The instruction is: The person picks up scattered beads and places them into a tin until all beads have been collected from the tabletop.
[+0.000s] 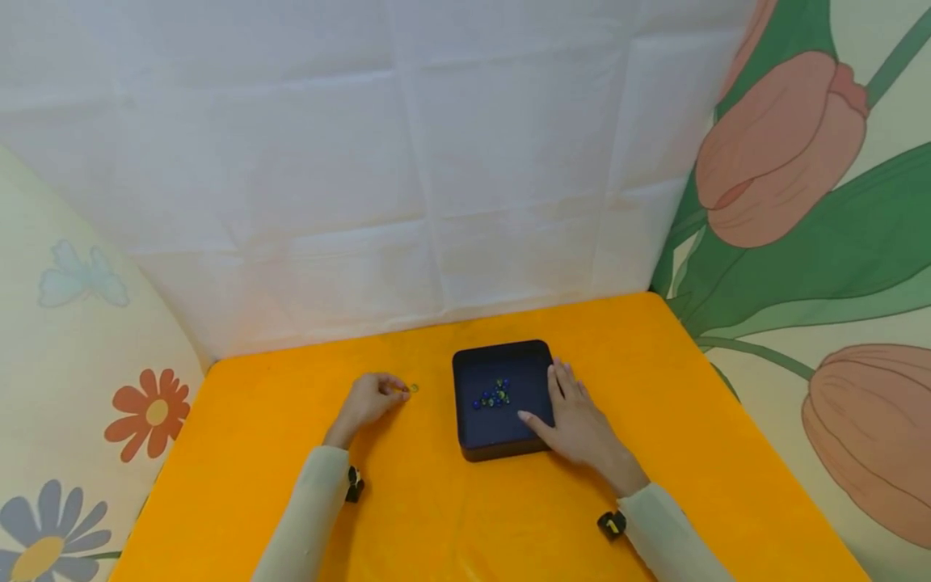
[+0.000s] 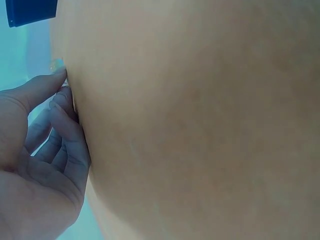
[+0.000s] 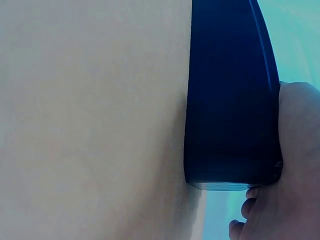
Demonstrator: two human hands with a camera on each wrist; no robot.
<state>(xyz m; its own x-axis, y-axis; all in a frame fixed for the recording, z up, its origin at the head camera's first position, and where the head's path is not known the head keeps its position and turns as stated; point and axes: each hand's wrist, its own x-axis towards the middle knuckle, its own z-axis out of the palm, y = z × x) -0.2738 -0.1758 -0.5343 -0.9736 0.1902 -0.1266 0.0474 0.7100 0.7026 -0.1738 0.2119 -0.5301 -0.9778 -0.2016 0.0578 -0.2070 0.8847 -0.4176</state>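
Observation:
A square black tray (image 1: pixel 498 436) stands on the yellow-orange tabletop, with several dark blue and yellow-green marbles (image 1: pixel 494 396) grouped in its middle. My right hand (image 1: pixel 585 424) holds the tray's right side, thumb over the rim and fingers along the outer wall. In the right wrist view, the tray's dark wall (image 3: pixel 232 100) hides most of the fingers. Left of the tray, a small clear yellowish marble (image 1: pixel 414 388) lies on the table. My left hand (image 1: pixel 371 400) is at this marble, bent thumb and index fingertips beside it. The left wrist view shows the marble (image 2: pixel 56 64) just beyond the thumb tip.
The tabletop (image 1: pixel 436 517) ends at a white sheet (image 1: pixel 349 178) hung behind it. Floral-patterned cloths flank the table, one at the left (image 1: pixel 73 339) and one at the right (image 1: pixel 800 283). Each wrist carries a small black device, one on the left (image 1: pixel 354 483) and one on the right (image 1: pixel 612 525).

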